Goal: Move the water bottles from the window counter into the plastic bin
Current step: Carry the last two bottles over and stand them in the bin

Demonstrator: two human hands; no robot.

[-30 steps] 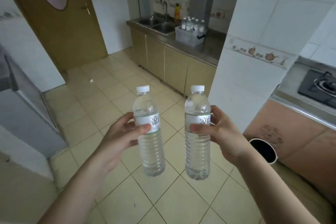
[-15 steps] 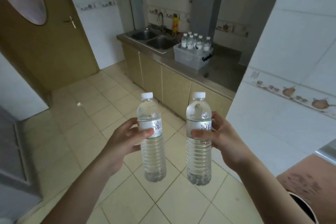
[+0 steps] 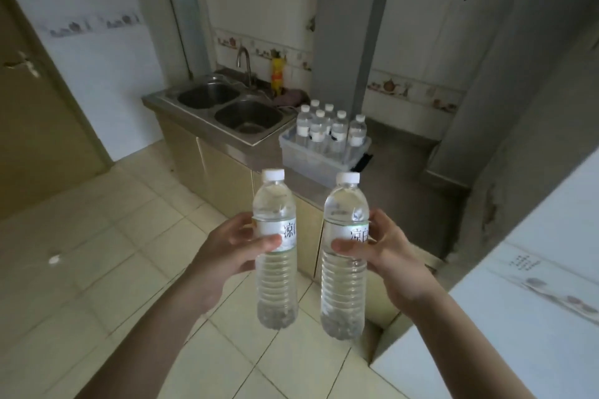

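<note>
Bottle labels (image 3: 359,234) show partly; the hands (image 3: 389,256) hide the rest.

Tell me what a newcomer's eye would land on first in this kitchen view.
First, two clear water bottles held upright side by side in the foreground, the left bottle in the left hand and the right bottle in the right hand. Next, behind them on the counter beside the double sink, a clear bin already packed with white-capped bottles.
</note>
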